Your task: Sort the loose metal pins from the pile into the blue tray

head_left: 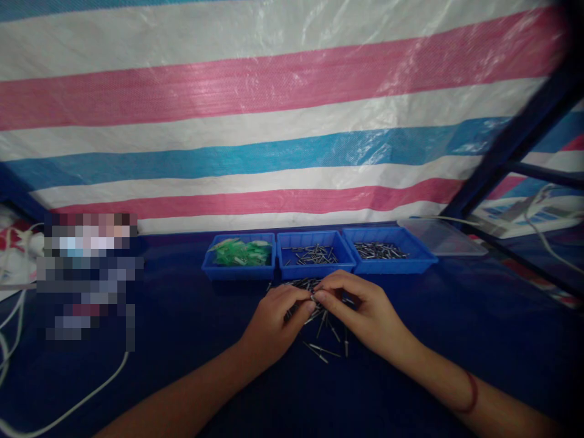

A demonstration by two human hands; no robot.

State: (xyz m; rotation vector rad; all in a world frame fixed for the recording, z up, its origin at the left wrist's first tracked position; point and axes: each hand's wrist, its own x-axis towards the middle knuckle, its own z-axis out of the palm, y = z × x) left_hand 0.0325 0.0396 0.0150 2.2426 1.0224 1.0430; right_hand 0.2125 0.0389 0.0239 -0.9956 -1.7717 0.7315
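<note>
Both hands at a pile of metal pins on the dark blue table. The left hand and right hand meet over the pile, each with thumb and index finger drawn nearly together and fingertips almost touching; whether either grips a pin cannot be told, the tips being too small and dim. The pins lie beneath and between the hands, a few strewn loose on the near side. Just beyond the hands stand three blue bins in a row: the left bin holds green packets, while the middle bin and right bin hold further pins. A red band circles the right forearm. Well left of the hands runs a white cord; behind the bins hangs a striped sheet.
</note>
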